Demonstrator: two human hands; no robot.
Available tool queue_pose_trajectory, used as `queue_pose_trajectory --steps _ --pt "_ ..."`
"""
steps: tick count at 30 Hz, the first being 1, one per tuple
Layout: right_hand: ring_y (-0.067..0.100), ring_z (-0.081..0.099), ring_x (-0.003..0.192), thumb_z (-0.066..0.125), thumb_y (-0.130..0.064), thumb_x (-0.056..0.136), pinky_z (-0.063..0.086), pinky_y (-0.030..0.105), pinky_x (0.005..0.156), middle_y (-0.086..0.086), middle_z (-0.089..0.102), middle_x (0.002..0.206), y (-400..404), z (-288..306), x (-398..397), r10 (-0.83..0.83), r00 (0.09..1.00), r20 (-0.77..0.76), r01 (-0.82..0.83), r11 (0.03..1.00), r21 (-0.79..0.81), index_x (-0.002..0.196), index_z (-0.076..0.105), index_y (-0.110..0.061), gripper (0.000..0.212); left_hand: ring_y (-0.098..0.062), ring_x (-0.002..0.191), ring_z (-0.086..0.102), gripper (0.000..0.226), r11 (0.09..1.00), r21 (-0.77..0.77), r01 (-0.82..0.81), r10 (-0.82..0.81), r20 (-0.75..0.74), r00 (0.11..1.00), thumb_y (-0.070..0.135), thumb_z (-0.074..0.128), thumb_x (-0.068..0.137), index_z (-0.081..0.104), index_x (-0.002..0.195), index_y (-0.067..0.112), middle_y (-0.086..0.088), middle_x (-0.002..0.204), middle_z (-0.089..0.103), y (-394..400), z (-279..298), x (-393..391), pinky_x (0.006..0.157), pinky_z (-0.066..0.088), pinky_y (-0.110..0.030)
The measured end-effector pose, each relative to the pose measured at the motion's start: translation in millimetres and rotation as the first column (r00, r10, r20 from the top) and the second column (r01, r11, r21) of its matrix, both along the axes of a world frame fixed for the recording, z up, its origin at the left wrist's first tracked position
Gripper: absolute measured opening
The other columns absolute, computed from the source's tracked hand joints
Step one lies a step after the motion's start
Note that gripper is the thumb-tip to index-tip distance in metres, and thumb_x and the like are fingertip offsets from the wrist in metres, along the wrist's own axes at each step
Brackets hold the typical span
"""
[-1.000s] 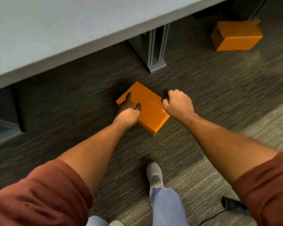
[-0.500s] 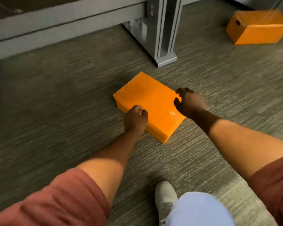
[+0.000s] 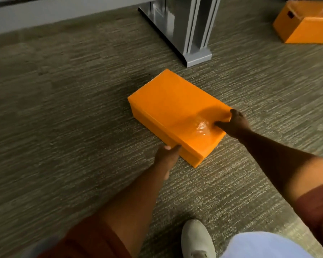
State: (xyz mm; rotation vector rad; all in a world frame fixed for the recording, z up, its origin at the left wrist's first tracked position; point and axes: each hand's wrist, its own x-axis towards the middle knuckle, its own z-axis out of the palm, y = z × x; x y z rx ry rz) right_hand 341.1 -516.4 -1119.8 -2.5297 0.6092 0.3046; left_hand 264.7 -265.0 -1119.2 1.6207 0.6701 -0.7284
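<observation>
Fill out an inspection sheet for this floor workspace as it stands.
Surface: striped grey-green carpet floor; the box lies flat on it.
Job's things: glossy orange rectangular lidded box, closed, glare near its right end.
Clutter: second orange box with a handle hole, far right, apart.
Grippers: left hand against the box's near long side, thumb at the lid edge, fingers hidden; right hand grips its right corner.
Cables: nothing seen.
Surroundings: grey metal desk leg behind the box; white shoe and light-blue trouser leg at the bottom.
</observation>
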Motion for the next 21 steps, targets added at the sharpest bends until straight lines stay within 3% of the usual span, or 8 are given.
queue_pose_trajectory --steps 4,9,11,13,15,17,18,21 --pt "0.04 0.053 0.119 0.079 -0.058 0.054 0.053 0.059 0.09 0.015 0.047 0.138 -7.9 -8.5 9.6 -0.097 0.994 0.057 0.085 0.978 0.19 0.146 0.032 -0.017 0.111 -0.031 0.132 0.049 0.077 0.991 -0.126 -0.034 0.026 -0.068 0.997 0.049 0.062 0.089 0.032 0.152 0.017 -0.012 0.154 0.04 -9.4 -9.9 4.2 0.107 0.047 -0.045" --pt "0.037 0.047 0.117 0.088 -0.024 0.067 0.061 0.054 0.069 0.012 0.034 0.139 -19.3 -16.3 16.8 -0.14 0.988 0.063 0.11 0.93 0.35 0.141 0.031 -0.029 0.093 -0.032 0.133 0.048 0.082 0.969 -0.22 -0.111 0.088 -0.108 0.99 0.052 0.063 0.087 0.028 0.154 0.02 -0.011 0.158 0.033 -24.1 -16.2 7.0 0.101 0.052 -0.041" --pt "0.04 0.054 0.11 0.088 -0.021 0.067 0.06 0.051 0.069 0.013 0.047 0.124 -24.3 -20.9 14.7 -0.132 0.991 0.005 0.116 0.888 0.444 0.136 0.031 -0.03 0.09 -0.033 0.134 0.047 0.083 0.963 -0.24 -0.124 0.097 -0.123 0.988 0.055 0.063 0.086 0.029 0.153 0.021 -0.011 0.158 0.034 -28.8 -19.5 7.1 0.102 0.051 -0.044" --pt "0.041 0.061 0.092 0.082 -0.015 0.075 0.056 0.049 0.072 0.013 0.059 0.104 -27.4 -23.7 11.2 -0.106 0.993 -0.051 0.117 0.84 0.53 0.13 0.035 -0.022 0.073 -0.034 0.13 0.05 0.076 0.965 -0.227 -0.131 0.107 -0.112 0.988 0.056 0.059 0.088 0.033 0.149 0.019 -0.012 0.152 0.041 -30.5 -24.3 8.3 0.101 0.05 -0.046" --pt "0.044 0.068 0.091 0.083 -0.022 0.075 0.057 0.054 0.081 0.018 0.066 0.107 -31.2 -29.1 11.0 -0.123 0.989 -0.08 0.147 0.819 0.555 0.129 0.042 -0.013 0.068 -0.031 0.11 0.058 0.068 0.967 -0.183 -0.178 0.164 -0.089 0.982 0.058 0.053 0.091 0.038 0.142 0.017 -0.01 0.13 0.054 -27.1 -26.6 8.5 0.098 0.051 -0.047" --pt "0.036 0.072 0.092 0.084 -0.031 0.074 0.06 0.052 0.08 0.016 0.067 0.114 -26.7 -26.4 7.8 -0.112 0.988 -0.103 0.151 0.804 0.576 0.131 0.048 -0.011 0.07 -0.024 0.083 0.056 0.063 0.958 -0.152 -0.243 0.234 -0.079 0.969 0.058 0.052 0.091 0.04 0.138 0.016 -0.006 0.106 0.054 -20.9 -23.1 9.8 0.096 0.053 -0.049" --pt "0.034 0.072 0.088 0.084 -0.034 0.073 0.06 0.05 0.08 0.016 0.068 0.112 -23.2 -25.2 6.6 -0.099 0.99 -0.098 0.138 0.8 0.584 0.129 0.05 -0.01 0.07 -0.024 0.081 0.054 0.064 0.956 -0.135 -0.261 0.252 -0.078 0.964 0.057 0.053 0.091 0.04 0.139 0.016 -0.007 0.108 0.053 -16.7 -21.4 10.9 0.095 0.054 -0.05" --pt "0.031 0.07 0.076 0.085 -0.042 0.069 0.06 0.049 0.078 0.016 0.071 0.097 -11.1 -21.0 4.4 -0.066 0.995 -0.078 0.099 0.798 0.594 0.115 0.061 -0.006 0.063 -0.035 0.109 0.056 0.062 0.961 -0.092 -0.26 0.255 -0.061 0.965 0.047 0.055 0.094 0.038 0.143 0.013 -0.013 0.131 0.049 -2.8 -15.6 14.9 0.094 0.055 -0.05"
